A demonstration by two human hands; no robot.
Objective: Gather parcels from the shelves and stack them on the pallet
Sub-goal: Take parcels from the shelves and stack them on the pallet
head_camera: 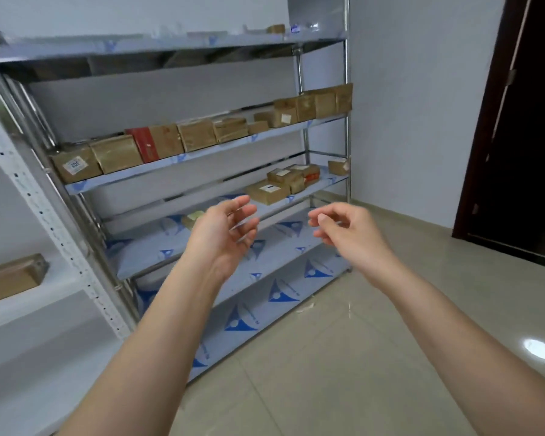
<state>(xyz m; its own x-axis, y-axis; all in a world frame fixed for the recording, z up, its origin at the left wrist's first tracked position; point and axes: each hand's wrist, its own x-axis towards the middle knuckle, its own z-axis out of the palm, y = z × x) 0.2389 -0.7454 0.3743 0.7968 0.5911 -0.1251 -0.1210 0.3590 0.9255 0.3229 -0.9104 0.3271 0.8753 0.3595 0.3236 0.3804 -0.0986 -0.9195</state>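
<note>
Head view | parcels [199, 135] in rows on steel rack [346, 127] upper-middle shelves, few on shelf below | left hand [224, 231], right hand [346, 228] before rack, fingers loose, empty | tile floor [359, 357] beside rack

Left hand [225, 228]: raised before the metal shelves [202, 158], fingers loosely spread, holding nothing.
Right hand [343, 229]: level with the left and apart from it, fingers loosely curled, holding nothing.
Upper parcels [199, 135]: a row of brown boxes along one shelf, a red box [142, 144] among them.
Lower parcels [283, 182]: a few small boxes toward the right end of the shelf below.
White rack [29, 196]: at the left, one brown parcel [11, 276] on it.
Floor [343, 357]: pale glossy tiles.
Door [516, 127]: dark, at the right.
</note>
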